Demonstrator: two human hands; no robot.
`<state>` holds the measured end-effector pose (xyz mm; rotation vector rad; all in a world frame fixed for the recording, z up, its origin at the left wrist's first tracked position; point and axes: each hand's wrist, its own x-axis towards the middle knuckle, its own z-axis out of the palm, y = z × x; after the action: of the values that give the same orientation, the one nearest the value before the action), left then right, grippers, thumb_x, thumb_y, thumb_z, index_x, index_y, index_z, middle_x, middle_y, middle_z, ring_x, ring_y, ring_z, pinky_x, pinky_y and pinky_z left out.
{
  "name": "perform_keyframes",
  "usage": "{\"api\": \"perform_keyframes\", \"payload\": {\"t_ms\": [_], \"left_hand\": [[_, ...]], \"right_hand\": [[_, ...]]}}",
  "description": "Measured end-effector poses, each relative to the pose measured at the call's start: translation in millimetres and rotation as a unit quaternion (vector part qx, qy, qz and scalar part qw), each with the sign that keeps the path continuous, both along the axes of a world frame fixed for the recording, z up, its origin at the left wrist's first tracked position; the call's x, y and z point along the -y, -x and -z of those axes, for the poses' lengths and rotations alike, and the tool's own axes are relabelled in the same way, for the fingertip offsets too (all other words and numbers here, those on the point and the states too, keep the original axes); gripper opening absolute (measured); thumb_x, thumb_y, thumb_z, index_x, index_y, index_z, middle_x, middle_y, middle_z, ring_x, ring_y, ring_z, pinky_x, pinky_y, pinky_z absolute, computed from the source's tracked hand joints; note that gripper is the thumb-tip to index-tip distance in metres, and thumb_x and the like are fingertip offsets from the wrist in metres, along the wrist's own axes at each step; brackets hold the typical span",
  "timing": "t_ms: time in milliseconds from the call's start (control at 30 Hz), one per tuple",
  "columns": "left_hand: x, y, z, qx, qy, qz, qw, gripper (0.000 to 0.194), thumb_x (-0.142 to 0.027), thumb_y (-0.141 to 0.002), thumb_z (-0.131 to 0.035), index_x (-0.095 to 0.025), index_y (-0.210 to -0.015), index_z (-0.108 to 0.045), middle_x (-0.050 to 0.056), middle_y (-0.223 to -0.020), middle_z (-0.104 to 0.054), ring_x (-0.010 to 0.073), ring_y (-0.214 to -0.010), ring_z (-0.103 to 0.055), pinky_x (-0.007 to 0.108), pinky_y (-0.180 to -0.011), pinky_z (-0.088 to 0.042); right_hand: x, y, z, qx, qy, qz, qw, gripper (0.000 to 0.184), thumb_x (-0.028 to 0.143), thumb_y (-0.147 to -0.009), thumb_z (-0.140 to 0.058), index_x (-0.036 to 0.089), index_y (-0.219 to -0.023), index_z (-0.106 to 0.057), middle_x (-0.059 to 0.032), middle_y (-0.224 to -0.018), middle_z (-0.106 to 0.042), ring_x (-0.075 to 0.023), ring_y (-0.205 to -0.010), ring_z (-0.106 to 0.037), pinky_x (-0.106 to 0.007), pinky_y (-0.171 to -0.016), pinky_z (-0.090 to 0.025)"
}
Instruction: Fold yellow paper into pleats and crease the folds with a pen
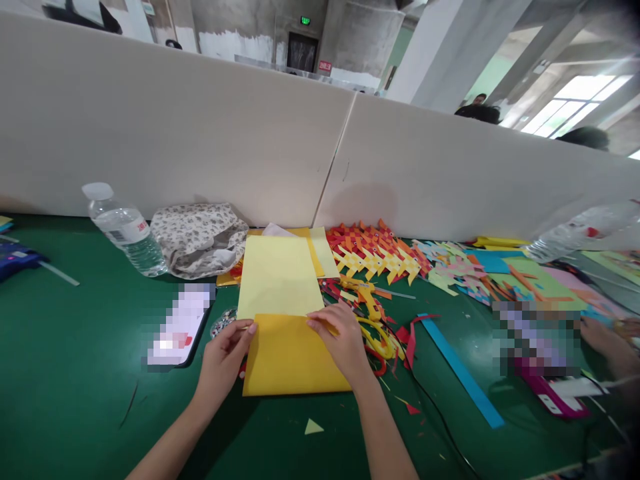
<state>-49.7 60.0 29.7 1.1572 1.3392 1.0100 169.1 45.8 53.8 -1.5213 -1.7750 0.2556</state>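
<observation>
A golden-yellow craft sheet (293, 363) lies in front of me, overlapping the lower edge of a pale yellow sheet (280, 277). My left hand (225, 357) pinches the golden sheet's upper left corner between thumb and fingers. At its upper right edge, my right hand (345, 337) grips it the same way and covers that corner. Just beyond my right hand are a yellow glue gun (369, 297) and yellow-handled scissors (381, 341). Beside my left hand sits a clear container of small beads or gems (223, 322), partly hidden.
A phone (181, 327) and a water bottle (127, 230) stand left, near a patterned cloth (200, 237). Woven paper fish shapes (375, 250) lie at the back. A blue strip (463, 370) and black cable (430, 403) cross the right side. Another person's hand (607, 347) is far right.
</observation>
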Motion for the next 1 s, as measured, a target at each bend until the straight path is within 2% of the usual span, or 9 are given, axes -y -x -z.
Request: {"api": "perform_keyframes", "payload": {"t_ms": [200,400,500,633,800,1000], "left_hand": [[-1.5,1.5,0.5,-0.001,-0.015,0.003,1.0,0.044,-0.058,-0.07,-0.063,-0.018,-0.087,-0.067,0.003,-0.072,-0.069,0.0187,-0.069,-0.063,0.023,-0.054,-0.05],[-5.9,7.2,3.5,0.003,-0.012,-0.029,1.0,0.045,-0.058,-0.07,-0.063,-0.019,-0.092,-0.066,0.003,-0.079,-0.069,0.019,-0.073,-0.063,0.023,-0.056,-0.049],[-9.1,9.8,4.6,0.011,-0.011,-0.051,0.999,0.046,-0.058,-0.07,-0.064,-0.019,-0.094,-0.065,0.002,-0.078,-0.069,0.0177,-0.072,-0.062,0.022,-0.056,-0.048],[-10.4,10.9,4.4,0.02,-0.007,-0.064,0.998,0.045,-0.058,-0.07,-0.065,-0.019,-0.092,-0.064,0.001,-0.073,-0.068,0.0161,-0.068,-0.06,0.021,-0.055,-0.046],[-10.0,12.1,6.2,0.022,-0.001,-0.074,0.997,0.044,-0.056,-0.07,-0.066,-0.019,-0.093,-0.065,0.0,-0.073,-0.066,0.0142,-0.066,-0.057,0.019,-0.054,-0.044],[-11.0,11.9,7.3,0.036,0.011,-0.072,0.997,0.043,-0.055,-0.071,-0.066,-0.019,-0.095,-0.064,0.0,-0.075,-0.066,0.0138,-0.069,-0.057,0.018,-0.056,-0.045]], "right_hand": [[0.5,0.1,1.5,0.0,0.009,-0.001,1.0,0.004,0.023,-0.084,-0.064,0.025,-0.081,-0.067,0.0006,-0.08,-0.07,-0.0193,-0.08,-0.062,-0.045,-0.099,-0.035],[1.2,-17.5,-0.6,-0.004,-0.007,0.038,0.999,0.009,0.034,-0.08,-0.068,0.025,-0.082,-0.069,-0.0016,-0.083,-0.071,-0.0218,-0.081,-0.063,-0.05,-0.101,-0.032],[2.2,-27.4,-2.0,-0.076,0.013,0.069,0.995,0.019,0.039,-0.077,-0.069,0.024,-0.088,-0.069,-0.0044,-0.091,-0.071,-0.0244,-0.087,-0.064,-0.048,-0.095,-0.039],[1.1,-31.0,2.8,-0.234,0.055,0.086,0.967,0.028,0.039,-0.072,-0.072,0.021,-0.094,-0.068,-0.0072,-0.093,-0.07,-0.0249,-0.088,-0.065,-0.037,-0.077,-0.05],[-2.4,-28.4,9.1,-0.295,0.048,0.096,0.949,0.039,0.038,-0.071,-0.073,0.018,-0.103,-0.062,-0.0072,-0.087,-0.07,-0.0224,-0.083,-0.066,-0.033,-0.071,-0.052],[-1.6,-27.3,6.1,-0.36,0.05,0.103,0.926,0.05,0.036,-0.066,-0.078,0.018,-0.109,-0.058,-0.006,-0.082,-0.07,-0.022,-0.076,-0.066,-0.032,-0.065,-0.051]]}}
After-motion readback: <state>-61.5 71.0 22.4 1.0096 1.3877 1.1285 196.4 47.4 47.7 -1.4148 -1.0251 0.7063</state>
